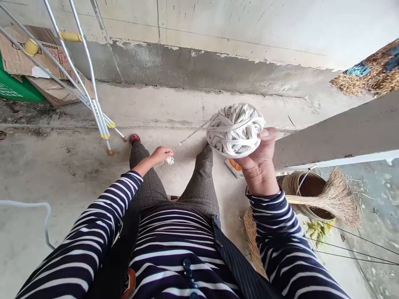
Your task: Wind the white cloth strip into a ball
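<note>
My right hand (262,162) is raised at the right, closed round the lower side of a large ball of yarn (235,131). The ball is wound from thick, flat, whitish-grey strands. From its left side a thin twisted strand (191,136) runs down to my left hand (161,155), which pinches it above my thighs. A small white tuft of yarn (170,160) hangs just under the left fingertips. Whether the left hand also grips a small tool cannot be made out.
Aluminium crutches (90,91) lean at the upper left before cardboard (28,58) and a green box (18,89). At the right are a bucket (307,182), a straw broom (339,199) and a low wall (343,128). An orange-and-white box (234,168) lies on the floor.
</note>
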A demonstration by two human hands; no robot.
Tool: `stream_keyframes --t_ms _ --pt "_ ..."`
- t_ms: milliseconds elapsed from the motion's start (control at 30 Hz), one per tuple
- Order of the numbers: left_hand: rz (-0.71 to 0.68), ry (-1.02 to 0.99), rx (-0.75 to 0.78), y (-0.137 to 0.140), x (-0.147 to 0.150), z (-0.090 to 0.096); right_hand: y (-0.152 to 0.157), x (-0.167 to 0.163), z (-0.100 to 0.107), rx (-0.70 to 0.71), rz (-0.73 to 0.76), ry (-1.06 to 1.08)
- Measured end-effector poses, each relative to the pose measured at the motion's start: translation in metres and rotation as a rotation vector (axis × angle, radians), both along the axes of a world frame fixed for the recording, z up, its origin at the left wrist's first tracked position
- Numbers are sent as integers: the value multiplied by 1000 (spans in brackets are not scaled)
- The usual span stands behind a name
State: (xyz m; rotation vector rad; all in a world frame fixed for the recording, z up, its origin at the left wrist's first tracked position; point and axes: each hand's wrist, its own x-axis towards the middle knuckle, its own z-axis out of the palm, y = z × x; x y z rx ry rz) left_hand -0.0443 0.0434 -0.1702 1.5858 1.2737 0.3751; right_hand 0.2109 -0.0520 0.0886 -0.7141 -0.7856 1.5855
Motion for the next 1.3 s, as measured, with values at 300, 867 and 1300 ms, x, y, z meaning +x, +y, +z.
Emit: stream_keyframes --t_ms 300,867,1300 --pt "-10 239 -8 -3 -14 -11 0 13 40 223 -143 -216" --pt "151 -576 514 -20 51 163 27 -19 8 6 109 -355" --pt "4 -355 427 -34 39 129 27 1 63 188 -153 -506"
